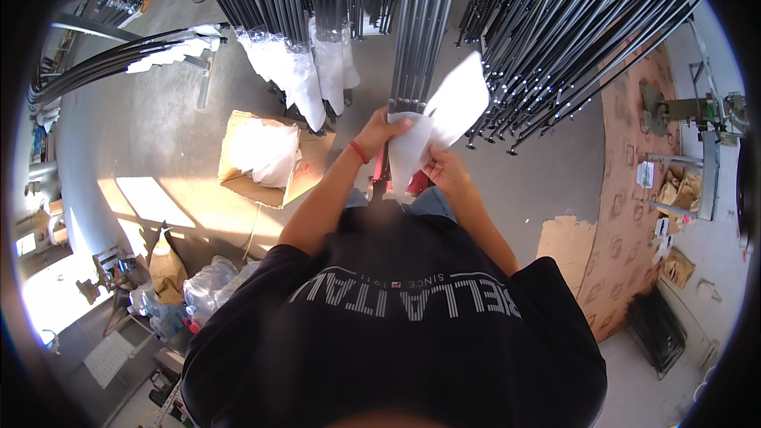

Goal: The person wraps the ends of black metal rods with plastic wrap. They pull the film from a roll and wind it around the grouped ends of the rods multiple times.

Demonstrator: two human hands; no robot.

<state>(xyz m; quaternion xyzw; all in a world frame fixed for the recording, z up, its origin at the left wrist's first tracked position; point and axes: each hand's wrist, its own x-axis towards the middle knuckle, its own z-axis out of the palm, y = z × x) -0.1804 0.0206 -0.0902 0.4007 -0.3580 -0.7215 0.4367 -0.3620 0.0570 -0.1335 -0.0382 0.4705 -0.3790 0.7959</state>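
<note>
A thin white sheet [457,103], perhaps foam or a bag, lies around the lower ends of a bundle of long black tubes [422,24] in front of me. My left hand [382,130] is closed at the left side of that bundle, its thumb pressing the sheet against the tube ends. With bent fingers, my right hand [447,170] pinches the sheet's lower edge on the right. One part of the sheet sticks up to the right, away from the tubes. The covered tube ends are hidden.
An open cardboard box [230,178] with white sheets inside stands on the floor to the left. Tube bundles with white-wrapped ends [289,71] hang or lean beyond it. Many bare black tubes [555,47] fan out at the right. Clear plastic bags [210,285] lie at the lower left.
</note>
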